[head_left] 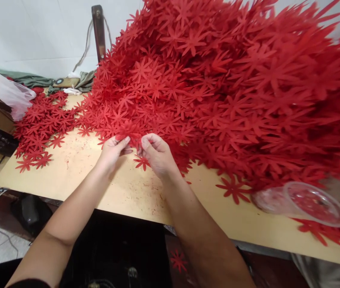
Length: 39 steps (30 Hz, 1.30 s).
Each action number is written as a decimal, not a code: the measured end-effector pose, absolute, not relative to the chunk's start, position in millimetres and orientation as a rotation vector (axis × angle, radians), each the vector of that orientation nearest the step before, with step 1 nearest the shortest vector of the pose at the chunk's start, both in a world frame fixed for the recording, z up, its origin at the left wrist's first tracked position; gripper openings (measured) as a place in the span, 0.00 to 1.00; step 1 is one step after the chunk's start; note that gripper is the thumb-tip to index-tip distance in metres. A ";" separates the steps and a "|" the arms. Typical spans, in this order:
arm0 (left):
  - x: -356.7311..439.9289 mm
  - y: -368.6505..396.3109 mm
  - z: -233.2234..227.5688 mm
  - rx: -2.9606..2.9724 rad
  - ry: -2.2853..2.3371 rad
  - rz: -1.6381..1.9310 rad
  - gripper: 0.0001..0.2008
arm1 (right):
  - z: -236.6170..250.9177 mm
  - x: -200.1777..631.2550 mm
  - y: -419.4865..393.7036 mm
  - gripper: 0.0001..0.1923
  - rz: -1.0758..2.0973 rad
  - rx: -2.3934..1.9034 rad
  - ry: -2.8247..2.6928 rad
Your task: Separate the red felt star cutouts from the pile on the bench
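Both hands meet over the table in front of a big heap of red flower-shaped cutouts (206, 100). My left hand (116, 149) pinches the left side of a red petal cutout (131, 138) between thumb and fingers. At its right side, my right hand (156, 152) is closed with thumb and forefinger together on the same cutout. Whether it is one layer or several stacked together cannot be made out. Just below the hands, a single red flower cutout (142, 162) lies on the tabletop.
A smaller pile of red cutouts (42, 124) lies at the left beside a white plastic bag (11, 94). A clear plastic tub (317, 204) lies tipped at the right. Red crumbs dot the pale tabletop (80, 172). A dark upright bar (98, 34) stands at the back wall.
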<state>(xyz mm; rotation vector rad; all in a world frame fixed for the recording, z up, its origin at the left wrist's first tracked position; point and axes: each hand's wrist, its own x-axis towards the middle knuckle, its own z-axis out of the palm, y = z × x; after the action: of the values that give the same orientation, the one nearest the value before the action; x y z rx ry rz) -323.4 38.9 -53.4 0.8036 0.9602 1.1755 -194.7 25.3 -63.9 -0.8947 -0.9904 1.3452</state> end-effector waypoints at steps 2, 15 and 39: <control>-329.5 41.3 -55.0 0.655 0.979 1.235 0.11 | -66.2 -195.1 26.6 0.23 1.374 -0.898 -0.978; -342.4 46.1 -51.7 0.434 0.918 1.434 0.11 | -55.0 -180.0 18.7 0.12 1.112 -1.052 -1.223; -331.6 41.2 -65.7 0.910 1.079 1.373 0.20 | -59.9 -218.0 47.7 0.17 1.490 -0.994 -1.321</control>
<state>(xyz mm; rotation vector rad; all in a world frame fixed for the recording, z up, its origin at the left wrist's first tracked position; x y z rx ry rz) -331.6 41.2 -65.7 0.9096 1.0790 1.3732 -218.0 47.7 -59.9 -0.9936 -1.3211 1.4904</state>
